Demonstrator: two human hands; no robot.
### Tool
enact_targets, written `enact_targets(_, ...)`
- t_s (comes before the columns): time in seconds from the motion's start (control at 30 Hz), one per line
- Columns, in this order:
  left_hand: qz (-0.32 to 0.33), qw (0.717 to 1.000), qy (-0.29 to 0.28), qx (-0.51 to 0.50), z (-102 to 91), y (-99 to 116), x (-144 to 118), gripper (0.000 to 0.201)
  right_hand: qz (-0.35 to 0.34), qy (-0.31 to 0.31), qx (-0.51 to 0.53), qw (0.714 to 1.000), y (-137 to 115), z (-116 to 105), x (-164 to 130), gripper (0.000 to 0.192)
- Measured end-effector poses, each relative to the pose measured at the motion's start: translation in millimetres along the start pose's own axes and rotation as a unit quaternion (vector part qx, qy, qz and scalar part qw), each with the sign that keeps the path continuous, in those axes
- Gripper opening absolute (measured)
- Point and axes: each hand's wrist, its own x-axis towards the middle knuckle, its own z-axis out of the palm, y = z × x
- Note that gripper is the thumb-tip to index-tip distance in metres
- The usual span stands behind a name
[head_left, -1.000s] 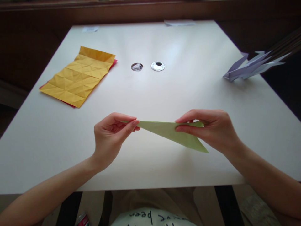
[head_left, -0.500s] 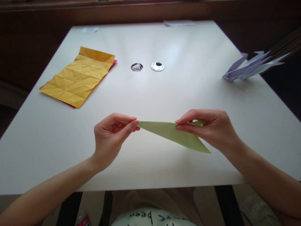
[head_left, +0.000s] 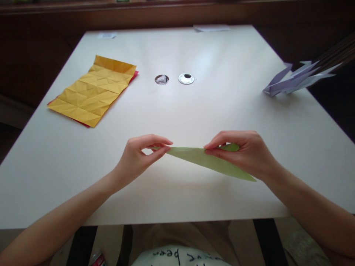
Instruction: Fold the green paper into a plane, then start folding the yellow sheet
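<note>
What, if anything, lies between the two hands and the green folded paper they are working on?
Nothing visible. The left hand pinches the pointed left tip of the green folded paper triangle, and the right hand grips its right end directly. The creased yellow paper sheet lies apart, far left on the white table.

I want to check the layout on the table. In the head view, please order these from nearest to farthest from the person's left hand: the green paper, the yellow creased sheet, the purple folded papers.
1. Green paper: pinched by the left hand itself, in front of the person.
2. Yellow creased sheet: far left side of the table.
3. Purple folded papers: at the far right edge.
</note>
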Motion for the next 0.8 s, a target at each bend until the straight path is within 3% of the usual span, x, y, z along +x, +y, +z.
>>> enact_targets(0.17, 0.088, 0.992, -0.080, 0.051, 4.9, -5.0, -3.7, 0.018, -0.004, -0.038, -0.010, 0.999, 0.2, 3.2, -0.2, 0.004)
enact_targets(0.53, 0.103, 0.986, -0.126, 0.027, 9.3, -8.6, -5.1, 0.024, -0.014, -0.052, -0.008, 0.999, 0.3, 2.4, 0.1, 0.007)
enact_targets(0.8, 0.099, 0.987, -0.125, 0.017, 10.8, -11.1, -5.7, 0.024, -0.008, -0.058, -0.006, 0.998, -1.0, 2.0, 1.3, 0.007)
